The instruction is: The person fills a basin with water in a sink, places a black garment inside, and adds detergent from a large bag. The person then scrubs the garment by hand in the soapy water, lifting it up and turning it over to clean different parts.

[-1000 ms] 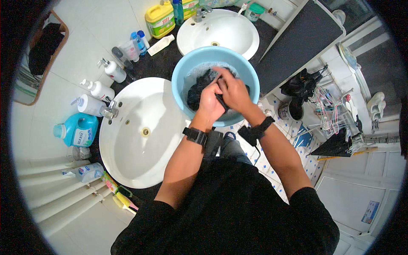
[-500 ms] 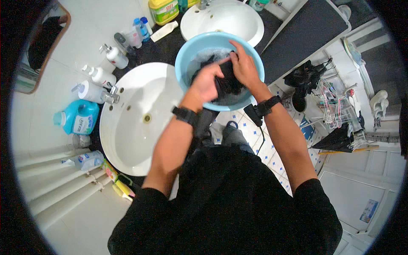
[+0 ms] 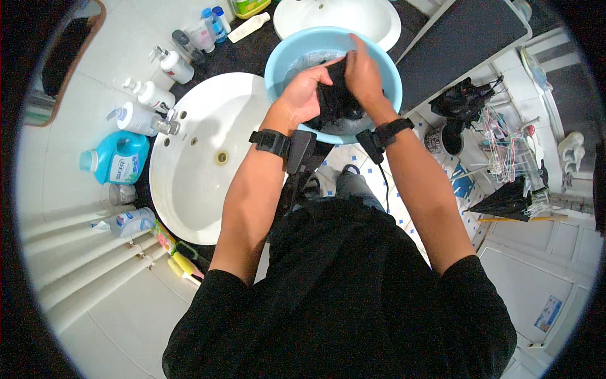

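A light blue plastic basin holds sudsy water and a bunched black cloth. My left hand is at the basin's left side, its fingers closed on the cloth and partly hidden behind it. On the opposite side my right hand, smeared a little by motion, grips the upper part of the same cloth. Between the two hands the fabric bunches up, its lower folds hanging into the suds. What kind of garment it is, I cannot tell.
A white washbasin lies to the left, another sink behind the blue basin. Pump bottles and a turquoise detergent jug line the wall. Wire hangers stand at right, above a tiled floor.
The whole view has shifted, so the basin sits higher in the picture. My right hand's fingers, more spread before, are now more curled around the black cloth. The left hand keeps its hold.
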A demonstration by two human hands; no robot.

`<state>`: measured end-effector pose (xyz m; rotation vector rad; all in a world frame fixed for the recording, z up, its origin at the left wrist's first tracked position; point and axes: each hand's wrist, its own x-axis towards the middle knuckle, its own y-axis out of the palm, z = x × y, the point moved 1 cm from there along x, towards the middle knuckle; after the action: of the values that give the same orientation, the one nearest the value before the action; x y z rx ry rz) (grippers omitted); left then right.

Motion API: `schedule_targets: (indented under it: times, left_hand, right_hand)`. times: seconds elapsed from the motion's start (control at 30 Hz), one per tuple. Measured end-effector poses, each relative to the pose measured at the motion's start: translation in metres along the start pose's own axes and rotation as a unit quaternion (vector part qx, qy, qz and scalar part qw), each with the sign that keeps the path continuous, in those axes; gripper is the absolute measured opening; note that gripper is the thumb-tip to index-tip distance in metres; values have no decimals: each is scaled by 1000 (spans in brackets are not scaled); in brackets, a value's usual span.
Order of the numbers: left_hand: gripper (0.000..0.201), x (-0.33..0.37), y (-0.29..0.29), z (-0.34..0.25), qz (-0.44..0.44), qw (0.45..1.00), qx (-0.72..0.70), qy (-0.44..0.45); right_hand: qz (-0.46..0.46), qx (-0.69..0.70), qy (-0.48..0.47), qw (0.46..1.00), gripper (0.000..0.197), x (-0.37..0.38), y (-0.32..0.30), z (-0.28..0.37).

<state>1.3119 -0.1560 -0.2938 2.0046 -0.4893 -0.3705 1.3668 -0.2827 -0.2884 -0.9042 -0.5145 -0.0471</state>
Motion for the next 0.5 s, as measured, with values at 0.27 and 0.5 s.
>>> schedule_targets:
  times: [0.27, 0.5]
  left_hand:
    - [40, -8, -7, -8, -11, 998, 50, -30]
    - [49, 2, -17, 1, -39, 999, 24, -4]
  right_hand:
    - [68, 36, -87, 993, 41, -14, 1, 8]
    - [24, 116, -143, 983, 36, -15, 10, 17]
